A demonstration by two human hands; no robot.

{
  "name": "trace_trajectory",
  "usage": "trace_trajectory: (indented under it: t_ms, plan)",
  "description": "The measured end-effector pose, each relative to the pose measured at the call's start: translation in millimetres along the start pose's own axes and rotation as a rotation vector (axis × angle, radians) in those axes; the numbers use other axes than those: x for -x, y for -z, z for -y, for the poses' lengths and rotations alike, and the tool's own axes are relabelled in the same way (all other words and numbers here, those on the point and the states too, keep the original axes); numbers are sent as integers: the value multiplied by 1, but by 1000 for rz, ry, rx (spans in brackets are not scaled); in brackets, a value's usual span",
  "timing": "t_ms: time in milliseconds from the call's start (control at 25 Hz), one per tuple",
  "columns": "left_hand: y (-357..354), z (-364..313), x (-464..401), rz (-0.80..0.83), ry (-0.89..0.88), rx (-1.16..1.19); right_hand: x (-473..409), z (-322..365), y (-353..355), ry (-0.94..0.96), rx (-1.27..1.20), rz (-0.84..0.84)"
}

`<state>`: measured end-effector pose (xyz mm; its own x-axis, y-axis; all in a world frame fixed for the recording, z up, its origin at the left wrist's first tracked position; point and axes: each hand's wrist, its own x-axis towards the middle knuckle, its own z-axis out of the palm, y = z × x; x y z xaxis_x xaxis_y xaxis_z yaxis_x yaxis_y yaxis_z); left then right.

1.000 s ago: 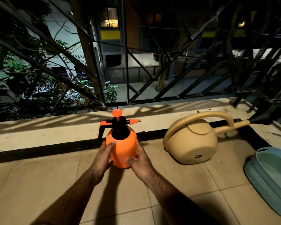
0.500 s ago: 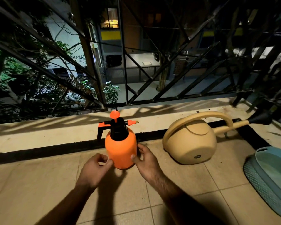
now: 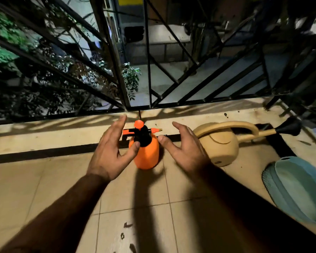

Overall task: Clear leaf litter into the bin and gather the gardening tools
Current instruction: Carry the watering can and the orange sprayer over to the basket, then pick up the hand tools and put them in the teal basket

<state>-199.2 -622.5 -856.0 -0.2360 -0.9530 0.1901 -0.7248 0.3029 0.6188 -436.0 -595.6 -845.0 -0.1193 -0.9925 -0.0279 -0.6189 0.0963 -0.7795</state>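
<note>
Flanking the upright orange sprayer (image 3: 146, 152), both hands (image 3: 111, 152) spread apart.

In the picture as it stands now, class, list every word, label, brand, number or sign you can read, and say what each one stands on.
No text can be read in this picture.
Beige watering can: a small dark oval mark low on its body, too small to read.
Orange sprayer: no lettering shows.
Teal basket: no lettering shows.
Buildings beyond the railing: too blurred for any sign to be read.
</note>
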Motion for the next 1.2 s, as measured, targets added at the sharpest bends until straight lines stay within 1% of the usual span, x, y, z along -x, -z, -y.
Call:
trace_trajectory:
  t_ms: [160, 400, 480, 600, 720, 800, 920, 1040, 1200]
  plan:
    - [88, -66, -9, 31, 9, 11, 9, 95, 70, 77, 5, -24]
    - [265, -180, -43, 16, 90, 28, 2, 265, 192, 130, -51, -31]
    - [329, -227, -50, -15, 112, 48, 6, 329, 234, 140, -85, -27]
    - [414, -294, -41, -103, 183, 81, 19, 415, 289, 189, -113, -9]
    - [477, -344, -22, -149, 226, 104, 35, 482, 326, 270, -132, 21]
    - [517, -368, 1, -215, 298, 124, 52, 525, 339, 327, -145, 76]
    - [566, -396, 42, -319, 394, 108, 77, 581, 343, 425, -160, 206]
    - [605, -407, 88, -409, 449, 72, 101, 631, 328, 548, -146, 313]
    - [661, -406, 163, -541, 558, 5, 150, 700, 288, 694, -131, 469]
